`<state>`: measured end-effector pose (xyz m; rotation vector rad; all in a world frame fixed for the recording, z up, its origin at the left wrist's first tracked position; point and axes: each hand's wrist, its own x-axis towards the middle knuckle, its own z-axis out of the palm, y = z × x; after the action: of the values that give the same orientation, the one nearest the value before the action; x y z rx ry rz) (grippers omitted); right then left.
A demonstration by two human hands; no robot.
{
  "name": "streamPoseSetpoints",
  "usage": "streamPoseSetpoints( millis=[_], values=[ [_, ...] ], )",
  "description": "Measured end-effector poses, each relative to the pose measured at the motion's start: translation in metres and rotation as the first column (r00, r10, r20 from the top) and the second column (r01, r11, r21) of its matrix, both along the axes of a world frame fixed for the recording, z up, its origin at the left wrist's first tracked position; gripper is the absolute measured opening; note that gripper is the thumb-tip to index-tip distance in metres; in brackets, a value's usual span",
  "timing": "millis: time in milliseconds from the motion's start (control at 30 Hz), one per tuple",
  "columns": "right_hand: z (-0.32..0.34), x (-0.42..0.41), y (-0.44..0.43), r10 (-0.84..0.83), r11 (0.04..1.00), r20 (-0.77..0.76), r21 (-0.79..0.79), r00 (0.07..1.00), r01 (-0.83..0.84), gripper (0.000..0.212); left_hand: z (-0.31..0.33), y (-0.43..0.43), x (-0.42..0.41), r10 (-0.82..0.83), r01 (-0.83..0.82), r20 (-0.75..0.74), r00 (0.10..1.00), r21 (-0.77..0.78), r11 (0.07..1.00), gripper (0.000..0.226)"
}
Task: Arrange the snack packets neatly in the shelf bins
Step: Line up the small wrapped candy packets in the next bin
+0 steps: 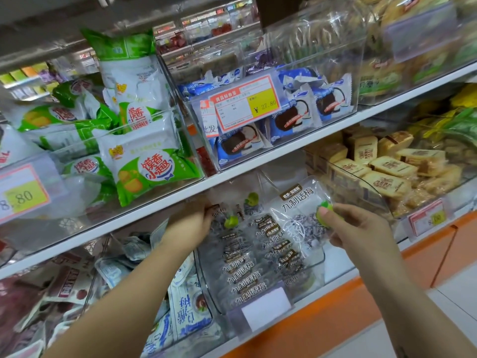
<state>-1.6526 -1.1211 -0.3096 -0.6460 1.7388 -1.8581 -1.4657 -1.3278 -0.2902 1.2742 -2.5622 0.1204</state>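
The right hand point(361, 228) pinches a plum packet point(296, 210), thumb on its face and fingers behind. The packet is a clear, crinkly, glossy pouch with a brown label and dark printed characters. A green fruit picture sits under the thumb, and dark wrinkled pieces show through the film. Its long axis runs roughly from 11 to 5 o'clock, labelled end up, and the print rises toward 2 o'clock. It hangs over the 3 o'clock side of a clear plastic bin point(206, 280) on the lower shelf.

Inside this bin the same stacked packets point(247, 270) overlap like shingles in two rows running from 12 to 6 o'clock, faces toward the camera.

The left hand point(189, 223) reaches into the bin at its 10 o'clock corner. Its fingertips are lost among the packets under the shelf board point(258, 161), so I cannot tell whether they grasp anything.

The white shelf board slopes up toward 2 o'clock. On it stand more clear bins:
- puffy green-and-white packets point(144, 169) at 10 o'clock
- blue-and-white packets point(291, 120) at 1 o'clock, behind a red-framed price tag point(245, 102)

Tan square-wrapped cakes point(387, 171) fill a bin at 3 o'clock. At 8 o'clock lie pale blue-printed pouches point(185, 306). Below runs an orange base panel point(335, 306), with a pale floor point(451, 290) at 4 o'clock.
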Motion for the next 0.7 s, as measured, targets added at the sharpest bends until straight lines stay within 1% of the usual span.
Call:
streamPoseSetpoints(
  millis=[33, 100, 167, 233, 300, 367, 500, 567, 700],
  values=[
    [0.0, 0.0, 0.0, 0.004, 1.0, -0.002, -0.002, 1.0, -0.004, 0.01, 0.0, 0.002, 0.004, 0.002, -0.005, -0.102, 0.995, -0.025, 1.0, 0.018],
    [-0.001, 0.001, 0.0, 0.017, 1.0, 0.0, -0.004, 1.0, -0.017, 0.005, 0.0, 0.008, 0.009, -0.012, 0.002, -0.237, 0.971, -0.044, 0.999, 0.019],
    [-0.002, 0.002, 0.0, 0.015, 1.0, 0.002, -0.004, 1.0, -0.015, 0.009, 0.0, 0.015, 0.009, -0.027, 0.013, -0.3, 0.954, -0.047, 0.999, 0.02],
    [-0.002, 0.004, 0.001, -0.005, 1.0, 0.005, -0.014, 1.0, 0.005, 0.011, 0.0, 0.017, 0.002, -0.046, 0.024, -0.318, 0.947, -0.073, 0.997, 0.02],
    [-0.001, 0.004, 0.002, -0.031, 0.999, 0.014, -0.024, 0.999, 0.031, 0.01, 0.0, 0.011, -0.011, -0.046, 0.021, -0.291, 0.956, -0.089, 0.996, 0.021],
    [-0.002, 0.002, 0.003, -0.056, 0.998, 0.019, -0.025, 0.998, 0.056, 0.01, -0.002, 0.001, -0.03, -0.023, 0.006, -0.227, 0.974, -0.076, 0.997, 0.025],
    [-0.003, -0.003, 0.004, -0.08, 0.996, 0.03, -0.03, 0.996, 0.081, 0.01, -0.014, -0.017, -0.063, 0.019, -0.023, -0.132, 0.991, -0.03, 0.999, 0.025],
    [-0.005, -0.006, 0.003, -0.073, 0.997, 0.039, -0.033, 0.997, 0.074, 0.01, -0.024, -0.024, -0.075, -0.014, 0.017, -0.067, 0.998, 0.053, 0.998, 0.024],
    [-0.008, -0.012, 0.0, -0.066, 0.997, 0.046, -0.036, 0.997, 0.068, 0.011, -0.043, -0.032, -0.09, -0.047, 0.038, 0.022, 0.999, 0.307, 0.951, 0.017]
  ],
)
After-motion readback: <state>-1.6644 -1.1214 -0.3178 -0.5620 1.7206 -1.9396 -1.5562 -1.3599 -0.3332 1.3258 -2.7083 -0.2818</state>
